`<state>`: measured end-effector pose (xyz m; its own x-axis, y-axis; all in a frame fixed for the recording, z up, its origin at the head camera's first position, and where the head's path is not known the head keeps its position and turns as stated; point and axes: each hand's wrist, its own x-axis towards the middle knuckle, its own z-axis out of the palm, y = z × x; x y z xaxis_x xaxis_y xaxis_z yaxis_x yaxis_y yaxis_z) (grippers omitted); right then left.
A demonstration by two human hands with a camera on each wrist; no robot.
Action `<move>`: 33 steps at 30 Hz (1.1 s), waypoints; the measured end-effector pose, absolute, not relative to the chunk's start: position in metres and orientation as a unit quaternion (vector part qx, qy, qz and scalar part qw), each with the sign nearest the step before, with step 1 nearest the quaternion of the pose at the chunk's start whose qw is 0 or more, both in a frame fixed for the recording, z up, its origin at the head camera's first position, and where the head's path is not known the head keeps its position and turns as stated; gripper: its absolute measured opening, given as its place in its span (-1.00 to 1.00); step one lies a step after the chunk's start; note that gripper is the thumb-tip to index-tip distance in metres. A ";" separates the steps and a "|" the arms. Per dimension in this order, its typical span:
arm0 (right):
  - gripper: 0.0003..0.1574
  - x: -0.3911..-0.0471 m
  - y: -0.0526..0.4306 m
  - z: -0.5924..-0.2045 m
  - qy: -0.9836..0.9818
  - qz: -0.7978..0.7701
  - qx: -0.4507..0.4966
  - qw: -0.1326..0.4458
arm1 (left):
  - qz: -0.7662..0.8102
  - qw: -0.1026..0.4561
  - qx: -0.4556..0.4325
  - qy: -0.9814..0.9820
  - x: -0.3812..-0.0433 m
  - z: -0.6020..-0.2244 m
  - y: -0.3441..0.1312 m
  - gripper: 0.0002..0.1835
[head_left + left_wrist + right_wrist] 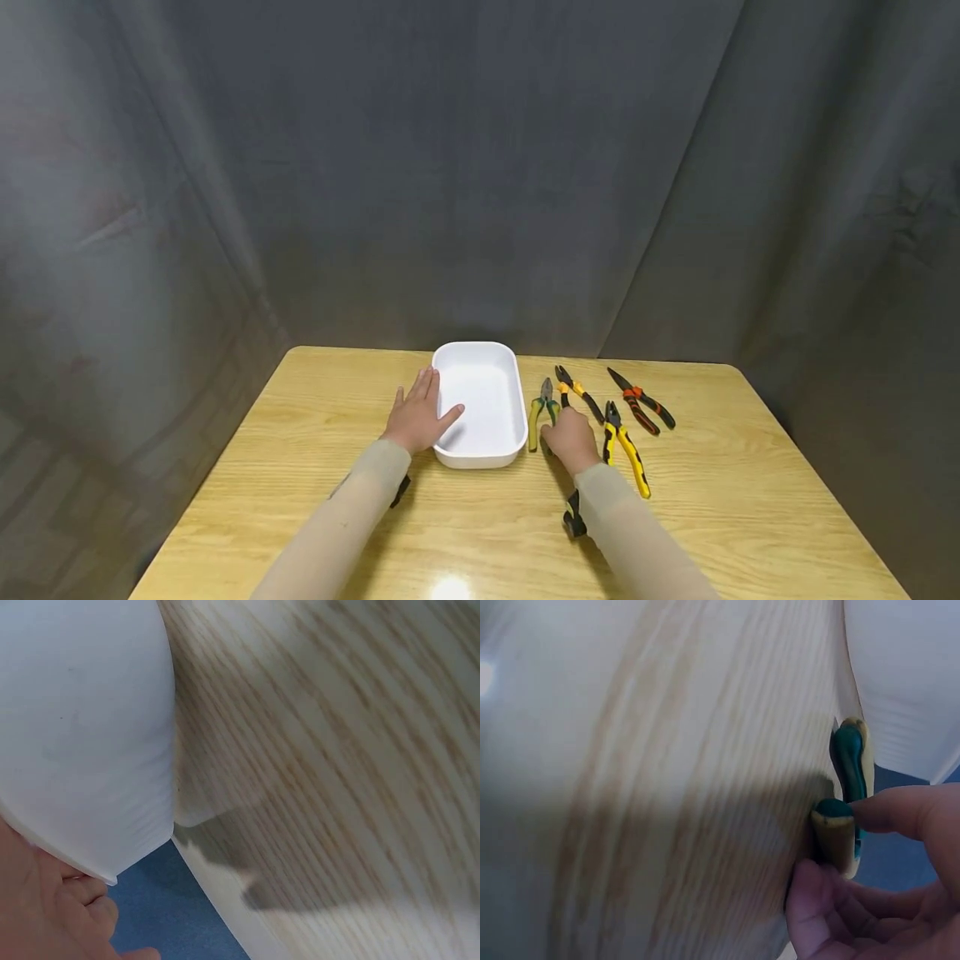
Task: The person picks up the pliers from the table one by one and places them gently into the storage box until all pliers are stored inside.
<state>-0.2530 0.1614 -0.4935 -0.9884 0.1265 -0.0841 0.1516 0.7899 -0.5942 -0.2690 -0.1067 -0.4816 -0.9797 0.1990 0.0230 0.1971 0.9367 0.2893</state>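
Note:
A white rectangular tray (pixel 480 460) stands upright on the table. My left hand (pixel 418 418) rests on its left rim, fingers straight and thumb over the inside. To the tray's right lie combination pliers with green-and-yellow handles (pixel 535 423), jaws pointing away from me. My right hand (pixel 572 440) pinches their right handle; in the right wrist view the thumb (pixel 900 810) lies on one side of the grip (pixel 834 832) and the fingers on the other. Part of that handle is hidden by the hand.
Right of my right hand lie yellow-and-black pliers (pixel 635 462). Farther back are orange-and-black pliers (pixel 577 389) and long-nose pliers with red-and-black handles (pixel 637 404). The wooden table (pixel 300 433) ends at a grey curtain (pixel 465 208).

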 end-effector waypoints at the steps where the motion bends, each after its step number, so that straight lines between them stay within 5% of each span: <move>1: -0.52 -0.253 0.160 -0.493 0.947 -0.312 0.073 0.019 | 0.148 0.002 0.100 0.984 -0.269 -0.482 -0.107 -0.01; 33: -0.60 -0.264 0.170 -0.492 0.937 -0.337 0.091 -0.011 | 0.181 -0.012 0.105 0.978 -0.275 -0.480 -0.103 -0.06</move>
<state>-0.2643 0.1700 -0.4916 -0.9833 0.1775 -0.0406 0.1627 0.7566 -0.6333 -0.2754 -0.1035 -0.4797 -0.9777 0.2009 0.0606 0.2093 0.9125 0.3515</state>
